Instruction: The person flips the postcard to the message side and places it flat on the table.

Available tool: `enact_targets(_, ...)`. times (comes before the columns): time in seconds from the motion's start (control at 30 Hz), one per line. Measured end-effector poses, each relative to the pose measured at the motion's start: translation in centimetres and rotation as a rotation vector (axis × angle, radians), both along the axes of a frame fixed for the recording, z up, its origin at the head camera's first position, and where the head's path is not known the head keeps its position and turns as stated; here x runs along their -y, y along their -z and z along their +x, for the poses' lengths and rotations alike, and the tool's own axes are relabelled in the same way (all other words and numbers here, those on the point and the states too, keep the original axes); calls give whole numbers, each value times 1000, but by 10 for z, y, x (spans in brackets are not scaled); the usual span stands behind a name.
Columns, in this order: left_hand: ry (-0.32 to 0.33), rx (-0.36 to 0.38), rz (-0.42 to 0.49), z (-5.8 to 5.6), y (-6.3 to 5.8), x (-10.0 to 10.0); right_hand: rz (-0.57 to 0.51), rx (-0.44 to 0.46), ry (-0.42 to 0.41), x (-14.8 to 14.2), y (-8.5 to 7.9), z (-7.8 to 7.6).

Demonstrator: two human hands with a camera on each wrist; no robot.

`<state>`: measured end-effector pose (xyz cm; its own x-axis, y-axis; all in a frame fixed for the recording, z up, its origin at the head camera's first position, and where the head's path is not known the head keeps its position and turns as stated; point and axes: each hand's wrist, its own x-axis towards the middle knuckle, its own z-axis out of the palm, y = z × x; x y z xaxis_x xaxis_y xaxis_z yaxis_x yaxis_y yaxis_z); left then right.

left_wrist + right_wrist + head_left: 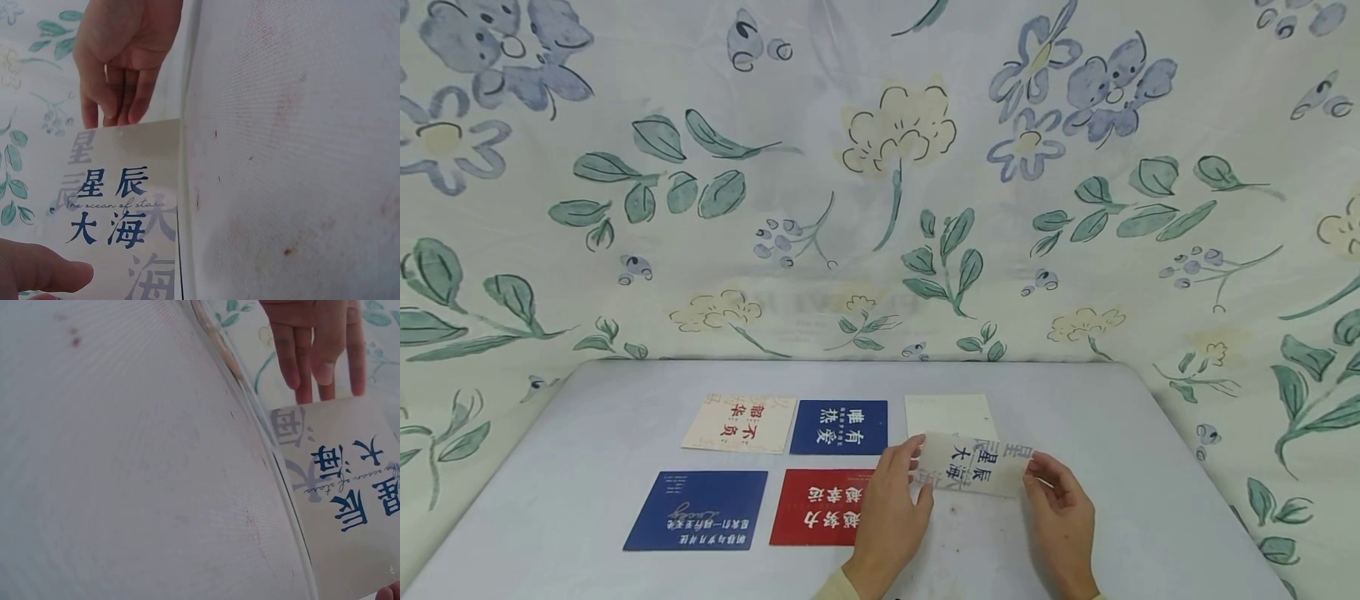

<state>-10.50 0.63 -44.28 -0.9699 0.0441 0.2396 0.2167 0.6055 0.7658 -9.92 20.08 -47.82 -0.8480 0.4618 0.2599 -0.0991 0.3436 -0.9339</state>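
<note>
A cream card (973, 467) with dark blue and grey lettering and the line "The ocean of stars" is tilted up between both hands. At its left end my left hand (891, 504) holds the edge with the fingertips, the thumb lying near the lower corner. My right hand (1063, 508) pinches the opposite end near the upper corner, its other fingers bent. In the left wrist view the lettered face of the card (112, 200) shows nearly whole. The right wrist view shows the left fingers (302, 387) reaching its far edge.
Behind the held card lies a plain cream card (947, 412), partly covered. To the left are a blue card (876, 417), a cream card with red lettering (700, 429), a red card (790, 508) partly under the left hand, and a larger blue card (655, 500). Floral cloth (820, 208) hangs behind the white table (1150, 500).
</note>
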Motion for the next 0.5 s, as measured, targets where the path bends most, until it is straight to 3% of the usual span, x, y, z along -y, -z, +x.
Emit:
enact_targets(0.3, -4, 5, 13, 2, 0, 1, -60, -55, -29, -4, 1, 0)
enact_targets(0.5, 4, 4, 47, 1, 1, 0, -18, -61, -37, -4, 1, 0)
